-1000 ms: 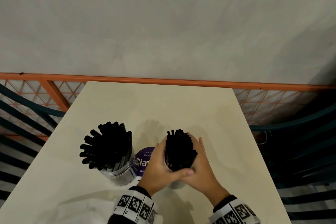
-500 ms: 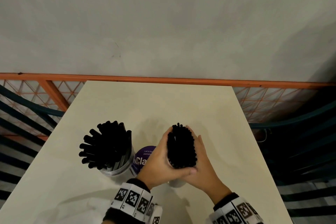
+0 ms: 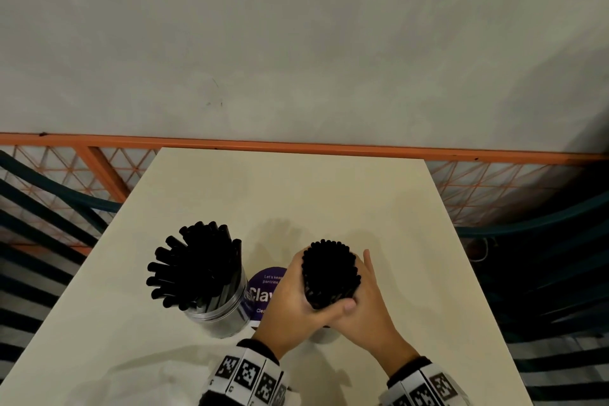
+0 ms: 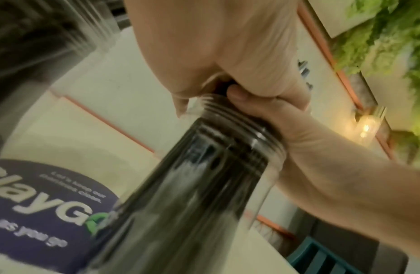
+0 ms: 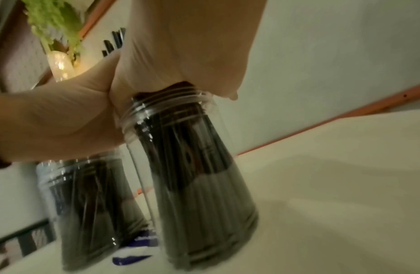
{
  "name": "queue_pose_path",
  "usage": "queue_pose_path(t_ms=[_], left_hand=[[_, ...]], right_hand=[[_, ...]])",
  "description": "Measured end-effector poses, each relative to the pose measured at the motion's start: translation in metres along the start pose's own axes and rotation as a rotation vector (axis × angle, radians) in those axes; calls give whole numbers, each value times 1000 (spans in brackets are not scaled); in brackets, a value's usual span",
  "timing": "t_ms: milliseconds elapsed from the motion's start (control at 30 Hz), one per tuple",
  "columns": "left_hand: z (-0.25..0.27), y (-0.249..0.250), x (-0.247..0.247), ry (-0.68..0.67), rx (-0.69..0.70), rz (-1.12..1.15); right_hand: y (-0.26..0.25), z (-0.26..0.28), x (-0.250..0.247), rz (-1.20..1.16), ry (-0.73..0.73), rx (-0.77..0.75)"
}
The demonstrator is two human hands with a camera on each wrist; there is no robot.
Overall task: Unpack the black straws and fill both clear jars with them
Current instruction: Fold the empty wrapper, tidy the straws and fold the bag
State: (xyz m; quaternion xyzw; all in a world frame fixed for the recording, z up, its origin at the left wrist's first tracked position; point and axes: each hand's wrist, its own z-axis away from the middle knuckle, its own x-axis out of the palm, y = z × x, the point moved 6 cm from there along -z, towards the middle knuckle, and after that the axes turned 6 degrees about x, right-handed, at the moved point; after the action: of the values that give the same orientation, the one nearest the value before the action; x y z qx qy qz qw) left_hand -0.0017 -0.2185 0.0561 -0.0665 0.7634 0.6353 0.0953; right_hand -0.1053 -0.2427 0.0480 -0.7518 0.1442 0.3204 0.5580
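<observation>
A tight bundle of black straws (image 3: 330,273) stands in a clear jar (image 5: 195,181) on the cream table (image 3: 296,194). My left hand (image 3: 296,300) and right hand (image 3: 365,303) wrap around the bundle just above the jar's threaded rim (image 4: 237,120), thumbs meeting at the front. The jar (image 4: 185,204) is mostly hidden under my hands in the head view. A second clear jar (image 3: 220,310) to the left holds fanned-out black straws (image 3: 194,264); it shows as the left jar (image 5: 87,200) in the right wrist view.
A round purple label (image 3: 263,293) lies flat between the two jars, also the purple label (image 4: 44,209) in the left wrist view. White plastic wrapping (image 3: 158,382) lies at the near edge. An orange rail (image 3: 296,147) and mesh fence run behind the table.
Both hands have squeezed and shifted the bundle slightly, gathering it upright over the right jar. The left jar of straws has not moved.
</observation>
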Motion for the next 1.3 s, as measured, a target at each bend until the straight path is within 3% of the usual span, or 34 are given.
queue_pose_path(t_ms=[167, 300, 400, 467, 567, 667, 733, 833, 933, 1067, 1167, 1300], left_hand=[[0, -1, -3, -47, -41, -17], [29, -3, -23, -89, -80, -49], [63, -7, -47, -63, -148, -153], [76, 5, -65, 67, -57, -181], [93, 29, -96, 403, 130, -269], [107, 32, -128, 697, 133, -272], [111, 24, -146, 785, 92, -237], [101, 8, -160, 685, 5, -171], [82, -9, -164, 448, -65, -59], [57, -17, -166, 183, -114, -103], [43, -16, -166, 149, -102, -70], [36, -19, -164, 241, -57, 88]], right_hand=[[13, 6, -2, -103, -53, 84], [36, 36, -15, -286, -36, 341], [57, 70, -11, -216, -65, 500], [60, 86, 3, -87, -205, 524], [36, 94, 27, -50, -381, 478], [-13, 83, 49, -105, -414, 352], [-47, 69, 56, -123, -354, 239], [-74, 46, 63, -212, -257, 223], [-87, 22, 73, -258, -234, 217], [-92, -9, 93, -303, -234, 196], [-91, -26, 108, -354, -246, 166], [-94, -37, 116, -539, -289, 151]])
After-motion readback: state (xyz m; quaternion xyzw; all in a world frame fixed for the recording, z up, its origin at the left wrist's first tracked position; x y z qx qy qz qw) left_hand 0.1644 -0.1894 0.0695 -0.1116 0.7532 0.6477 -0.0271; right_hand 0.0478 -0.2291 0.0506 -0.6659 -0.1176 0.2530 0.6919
